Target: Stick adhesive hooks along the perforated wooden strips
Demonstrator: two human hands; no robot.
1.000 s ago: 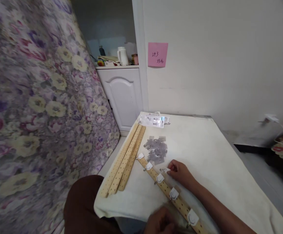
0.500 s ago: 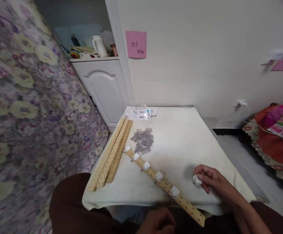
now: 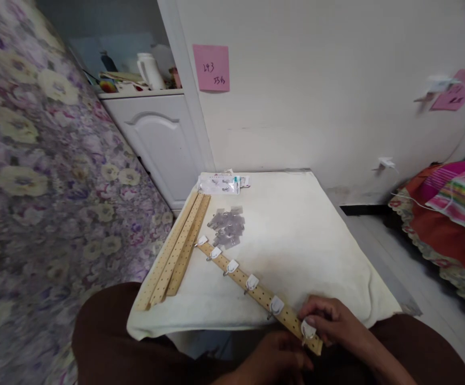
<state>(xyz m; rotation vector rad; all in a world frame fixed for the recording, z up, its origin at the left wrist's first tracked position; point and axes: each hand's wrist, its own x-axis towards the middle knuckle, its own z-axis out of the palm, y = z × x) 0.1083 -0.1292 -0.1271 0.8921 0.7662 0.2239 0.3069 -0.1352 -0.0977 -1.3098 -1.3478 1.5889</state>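
Observation:
A pale wooden strip with rows of holes [image 3: 262, 299] lies diagonally, its near end jutting past the table's front edge. Several white-backed hooks [image 3: 252, 282] are spaced along it. At the near end, my right hand [image 3: 332, 322] pinches another white-backed hook [image 3: 308, 329] against the strip's face. My left hand [image 3: 276, 357] is low in front of the table, fingers curled close by the strip's underside. Shadow and the strip partly hide those fingertips, so whether they grip the wood cannot be made out.
Beyond the strip lies a pile of grey clear-wrapped pieces [image 3: 227, 227]. More perforated wooden strips [image 3: 176, 254] rest along the table's left side. Flat packaging [image 3: 220, 184] sits at the back against the wall. A cream cloth [image 3: 288, 219] covers the table; a floral curtain [image 3: 56, 187] hangs left.
My right hand has moved left with the white-backed hook, from over the cloth to the strip's near end. My left hand has come up and right, close to that end.

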